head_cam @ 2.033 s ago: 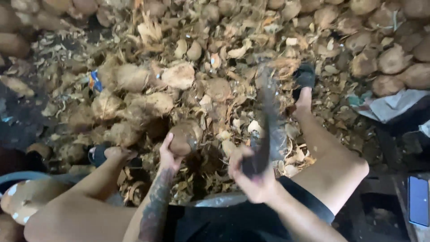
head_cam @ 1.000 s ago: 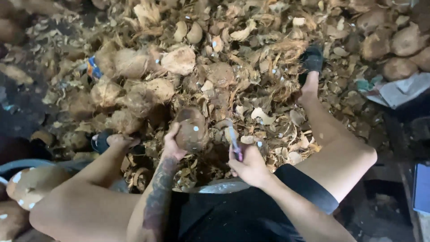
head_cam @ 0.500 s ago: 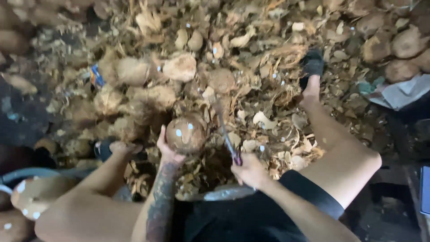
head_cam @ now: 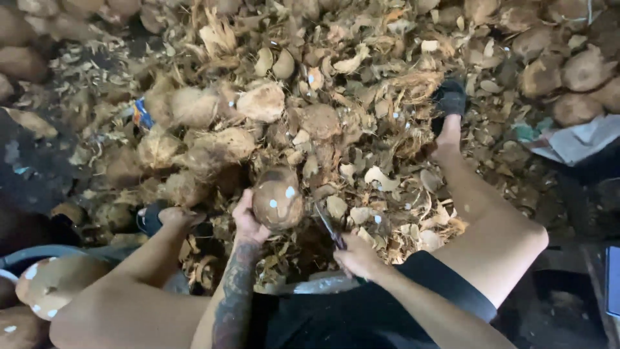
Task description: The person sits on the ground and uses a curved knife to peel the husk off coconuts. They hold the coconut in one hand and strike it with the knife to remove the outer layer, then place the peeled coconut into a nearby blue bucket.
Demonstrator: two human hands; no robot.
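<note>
My left hand [head_cam: 246, 218] grips a brown husked coconut [head_cam: 278, 199] from its left side, held up between my knees. My right hand [head_cam: 357, 256] is closed around the handle of a long knife [head_cam: 328, 226], whose blade points up and left toward the coconut's right side. The blade tip sits close to the shell; whether it touches I cannot tell. Both forearms reach forward from the bottom of the view.
A heap of coconut husks and shell chips [head_cam: 361, 129] covers the floor ahead. Whole coconuts [head_cam: 258, 102] lie in the pile and at the far right [head_cam: 584, 68]. Peeled coconuts fill a basin [head_cam: 45, 284] at lower left. My legs frame the work spot.
The knife was raised high two seconds ago and has come down beside the coconut. My left hand has turned the coconut and lifted it slightly.
</note>
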